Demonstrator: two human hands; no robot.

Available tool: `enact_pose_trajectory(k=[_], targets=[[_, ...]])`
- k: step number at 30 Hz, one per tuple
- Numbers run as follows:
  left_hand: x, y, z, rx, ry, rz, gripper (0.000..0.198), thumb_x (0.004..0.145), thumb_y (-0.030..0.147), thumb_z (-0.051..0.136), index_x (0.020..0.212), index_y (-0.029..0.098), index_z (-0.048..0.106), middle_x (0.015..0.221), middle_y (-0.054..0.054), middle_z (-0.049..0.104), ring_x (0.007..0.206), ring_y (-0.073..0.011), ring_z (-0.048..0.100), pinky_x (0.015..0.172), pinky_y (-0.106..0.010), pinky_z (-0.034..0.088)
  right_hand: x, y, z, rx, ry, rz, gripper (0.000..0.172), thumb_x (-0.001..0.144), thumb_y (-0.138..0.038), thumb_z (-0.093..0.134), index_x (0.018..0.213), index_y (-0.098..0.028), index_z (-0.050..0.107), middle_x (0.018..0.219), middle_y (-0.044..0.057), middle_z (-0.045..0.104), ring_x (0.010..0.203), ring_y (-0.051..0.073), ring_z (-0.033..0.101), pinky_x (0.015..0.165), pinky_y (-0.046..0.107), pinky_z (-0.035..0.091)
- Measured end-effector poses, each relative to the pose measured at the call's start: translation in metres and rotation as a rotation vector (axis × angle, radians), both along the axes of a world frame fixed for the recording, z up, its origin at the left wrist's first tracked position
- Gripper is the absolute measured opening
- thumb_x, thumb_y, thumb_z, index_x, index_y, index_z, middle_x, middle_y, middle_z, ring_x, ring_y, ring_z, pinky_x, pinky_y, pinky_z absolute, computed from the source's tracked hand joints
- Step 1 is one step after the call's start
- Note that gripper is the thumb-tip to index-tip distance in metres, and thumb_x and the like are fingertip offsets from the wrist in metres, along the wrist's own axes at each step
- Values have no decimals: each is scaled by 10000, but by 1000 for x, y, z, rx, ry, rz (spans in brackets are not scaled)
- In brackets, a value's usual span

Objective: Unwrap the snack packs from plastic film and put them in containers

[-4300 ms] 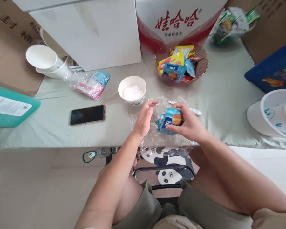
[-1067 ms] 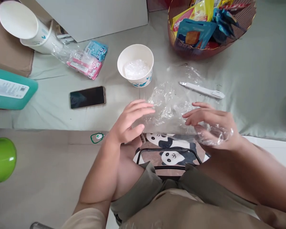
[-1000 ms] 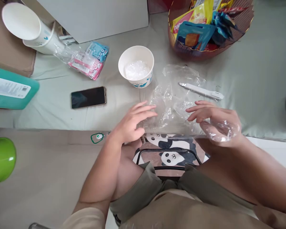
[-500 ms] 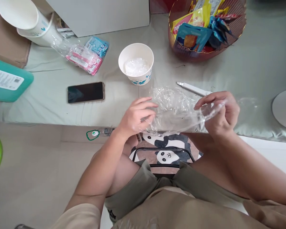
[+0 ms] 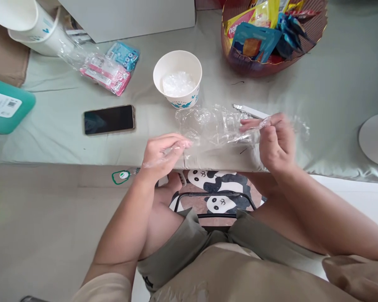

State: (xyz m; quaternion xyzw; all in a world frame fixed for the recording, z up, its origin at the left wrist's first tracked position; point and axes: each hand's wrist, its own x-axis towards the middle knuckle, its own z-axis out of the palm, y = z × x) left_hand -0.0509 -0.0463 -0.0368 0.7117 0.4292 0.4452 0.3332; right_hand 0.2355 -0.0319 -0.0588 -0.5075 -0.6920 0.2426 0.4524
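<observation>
A crinkled sheet of clear plastic film stretches between my two hands, low over the table's front edge. My left hand pinches its left end, and a strip of the film lies across the palm. At the other end my right hand closes on the film, slightly smeared by motion. Just beyond the film stands a white paper bucket with a blue leaf print; crumpled clear plastic lies inside it. A white-handled cutter lies behind my right fingers, partly covered by them.
Left of the bucket lie a phone and pink and blue packets. More paper buckets and a green container stand at far left. A bowl of snacks sits at back right, a white disc at far right.
My hands have moved apart a little, the left one leftward, pulling the film wider and flatter. My left fingers have closed on its edge. The view has shifted slightly.
</observation>
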Motion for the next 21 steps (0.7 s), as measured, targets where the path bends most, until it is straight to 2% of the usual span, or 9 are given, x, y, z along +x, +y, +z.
enact_pose_trajectory(k=[2,4,7,9,13,16,18,21], targets=[[2,0,0,-126,-56,96,419,1005,447,584,715,182,732,712,-51,767,631,-133,719,593,-239,572,-3,-1,-5,-77,36,-18,464,1061,-650,197,1066,-309,511,595,-25,586,707,251,737,780,474,592],[1,1,-1,-229,-97,166,450,978,498,606,677,179,706,635,-34,728,459,-87,603,438,-205,463,-5,-2,-7,-118,112,-42,426,1060,-652,235,1092,-319,498,488,-75,475,479,217,618,623,420,564],[-1,4,-4,-324,-114,231,426,916,497,672,635,176,685,603,-26,709,355,-54,476,355,-204,355,-6,-1,-3,-196,158,-73,381,1030,-671,381,1071,-317,515,428,-111,426,327,169,437,448,347,446],[-2,5,-4,-363,-89,242,404,892,473,691,615,180,687,513,-7,648,344,-61,455,354,-207,341,-4,0,4,-250,121,-104,375,994,-668,478,1020,-301,548,413,-110,448,311,156,420,408,326,397],[-4,8,-2,-488,39,256,372,886,404,675,594,180,728,367,24,504,323,-70,418,366,-206,331,5,0,16,-355,-17,-217,272,960,-534,591,903,-271,623,416,-81,523,347,166,511,433,321,411],[-12,9,0,-586,119,283,370,874,372,666,566,176,726,407,-3,569,337,-80,449,370,-210,344,13,0,21,-445,-152,-297,163,928,-410,634,994,-269,682,421,-73,550,397,191,560,519,349,460],[-17,9,1,-620,173,268,382,867,369,664,537,183,712,410,-8,575,344,-89,462,376,-217,355,17,3,22,-501,-248,-319,197,897,-350,656,1072,-268,696,425,-64,562,464,212,601,592,369,487],[-20,8,4,-654,317,180,405,852,384,673,488,207,691,343,18,480,320,-98,425,360,-235,299,21,8,19,-533,-417,-327,327,856,-329,672,1173,-253,681,449,-53,573,547,237,613,639,385,487]])
